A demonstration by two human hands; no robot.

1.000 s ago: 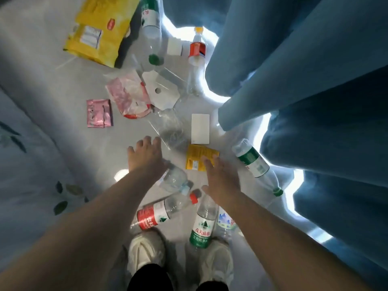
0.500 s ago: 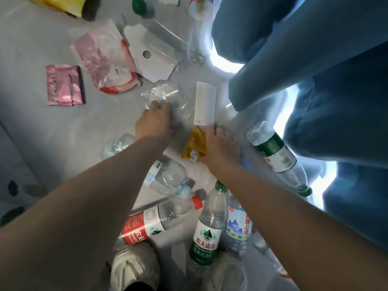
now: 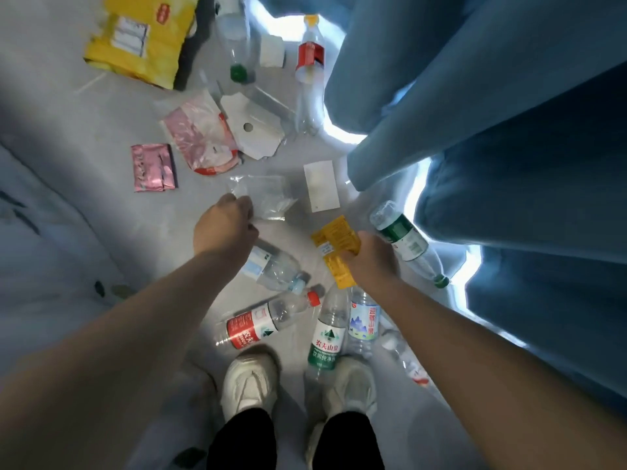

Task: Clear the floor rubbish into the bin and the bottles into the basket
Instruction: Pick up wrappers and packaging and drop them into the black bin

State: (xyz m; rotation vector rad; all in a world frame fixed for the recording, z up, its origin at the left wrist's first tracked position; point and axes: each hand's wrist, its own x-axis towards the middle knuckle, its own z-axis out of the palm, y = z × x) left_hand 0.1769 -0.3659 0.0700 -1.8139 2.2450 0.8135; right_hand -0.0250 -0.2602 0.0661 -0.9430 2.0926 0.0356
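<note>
My left hand [image 3: 225, 225] is closed on the corner of a clear plastic bag [image 3: 268, 198] lying on the grey floor. My right hand [image 3: 369, 262] grips a small yellow packet [image 3: 336, 237], lifted off the floor. Several plastic bottles lie around my feet: a red-label bottle [image 3: 261, 325], a green-label bottle [image 3: 327, 337], a blue-label bottle [image 3: 363, 320], a crushed clear bottle [image 3: 274, 266] and a green-capped bottle [image 3: 403, 239] by the curtain. Other litter lies farther off: a white card [image 3: 320, 186], a pink wrapper [image 3: 152, 167], a pink plastic bag [image 3: 200, 137] and white cardboard [image 3: 252, 125].
A large yellow bag [image 3: 142, 35] and two more bottles [image 3: 310, 62] lie at the far end. Blue curtains [image 3: 475, 130] hang along the right side. A pale patterned bedspread [image 3: 40, 249] borders the left. My white shoes [image 3: 249, 381] stand below. No bin or basket is in view.
My right hand has picked the yellow packet up off the floor. My left hand has closed on the clear bag's corner. The view has risen and pulled back from the floor.
</note>
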